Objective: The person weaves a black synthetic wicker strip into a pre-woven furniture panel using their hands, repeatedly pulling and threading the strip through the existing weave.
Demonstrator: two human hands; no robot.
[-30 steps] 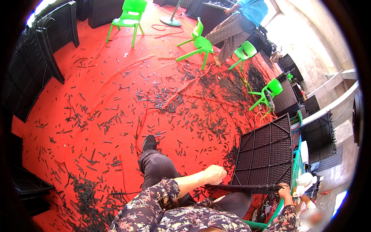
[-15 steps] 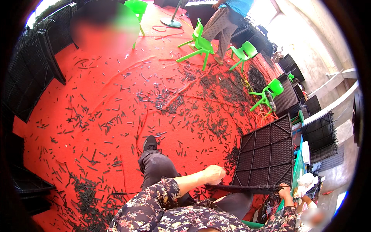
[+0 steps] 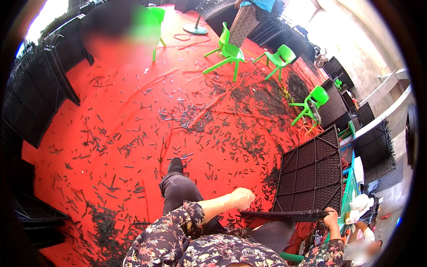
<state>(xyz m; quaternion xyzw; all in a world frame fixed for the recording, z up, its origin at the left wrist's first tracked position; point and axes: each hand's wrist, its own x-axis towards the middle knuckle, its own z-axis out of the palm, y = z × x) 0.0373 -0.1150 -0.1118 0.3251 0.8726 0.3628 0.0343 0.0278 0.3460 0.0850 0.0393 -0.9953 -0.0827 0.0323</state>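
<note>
A dark brown woven panel (image 3: pixel 307 175) with a black rod frame on its face stands tilted at my right side. Its near edge lies across my lap. My right hand (image 3: pixel 330 218) grips the panel at its near right corner, fingers curled over the edge. Just left of the panel, my left hand (image 3: pixel 242 199) is held in a closed fist over the red floor, apart from the panel. Whatever the fist may hold is hidden. My left leg (image 3: pixel 180 189) stretches forward in dark trousers.
Short black strip offcuts (image 3: pixel 191 116) litter the red floor covering (image 3: pixel 120 155). Green chairs (image 3: pixel 232 52) stand ahead and to the right. More black woven panels (image 3: pixel 33 95) lean along the left. Beside me at right are a green frame (image 3: pixel 349 187) and another person (image 3: pixel 362 231). A standing person (image 3: pixel 247 22) is farther off.
The far standing person has moved back and left. My view has shifted slightly. My right hand stays on the panel's corner, and my left hand stays closed in nearly the same place.
</note>
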